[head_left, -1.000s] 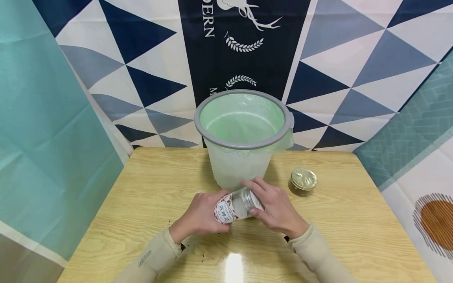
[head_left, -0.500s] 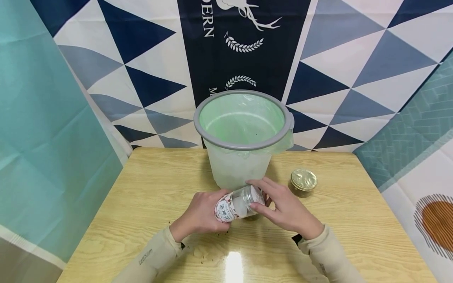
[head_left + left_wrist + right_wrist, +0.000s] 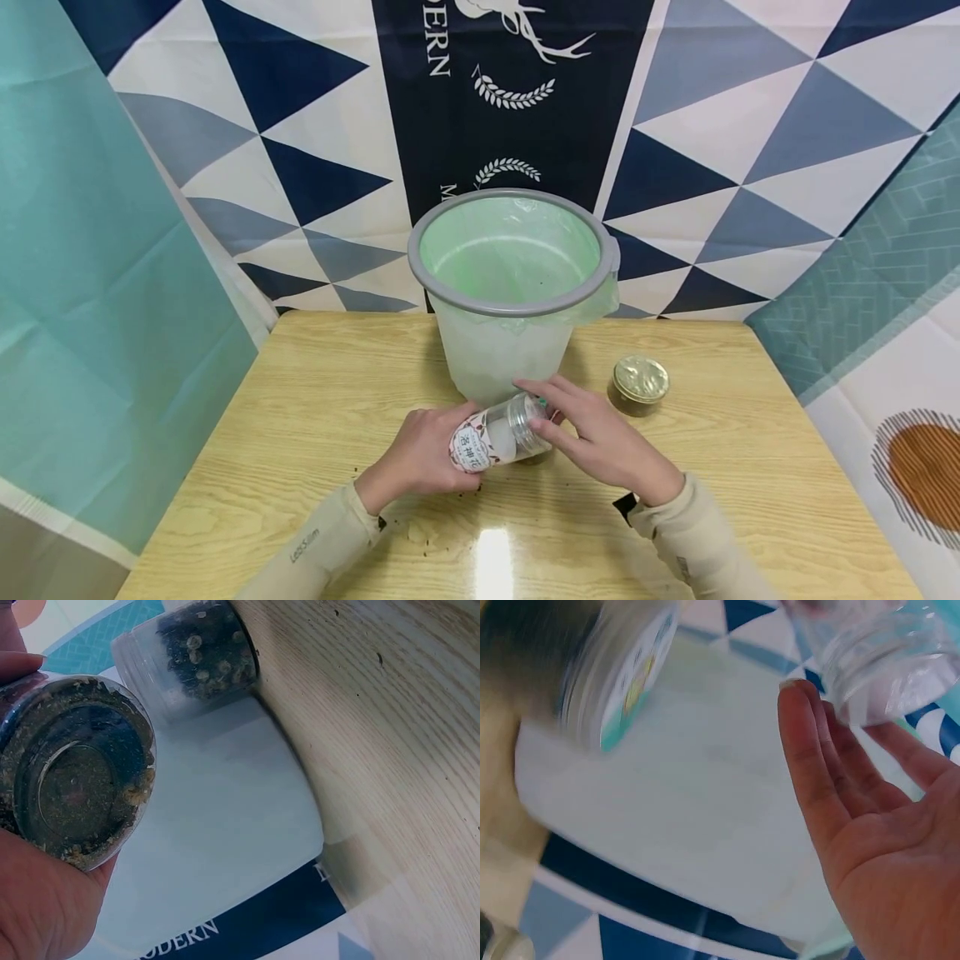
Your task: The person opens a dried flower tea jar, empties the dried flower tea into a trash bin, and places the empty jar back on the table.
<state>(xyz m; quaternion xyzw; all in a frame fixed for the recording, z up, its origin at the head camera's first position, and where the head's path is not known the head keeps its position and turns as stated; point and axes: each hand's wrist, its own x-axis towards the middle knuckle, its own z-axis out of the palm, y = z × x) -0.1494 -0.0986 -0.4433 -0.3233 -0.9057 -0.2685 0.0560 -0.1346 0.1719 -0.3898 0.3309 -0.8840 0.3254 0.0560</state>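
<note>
My left hand [image 3: 427, 454] grips a clear jar [image 3: 510, 429] with a white and red label, tilted with its top toward the right. In the left wrist view the bottom of this labelled jar [image 3: 75, 776] shows dark and yellowish bits. My right hand [image 3: 600, 437] is at the jar's top, thumb apart from the fingers; in the right wrist view its fingers [image 3: 802, 750] are extended beside the clear ridged rim. Close behind stands a second jar [image 3: 217, 656] with dark contents, mostly hidden by the labelled jar in the head view.
A white bin [image 3: 502, 358] with a grey rim and green liner stands behind the hands. To its right is a gold-lidded jar [image 3: 641, 383]. Small dark crumbs lie on the wooden table [image 3: 337, 383]. Patterned cloths hang at the back and sides.
My right hand has drawn back a little to the right from the jar's top, and its fingers have loosened and straightened. The left hand keeps the jar tilted in nearly the same place.
</note>
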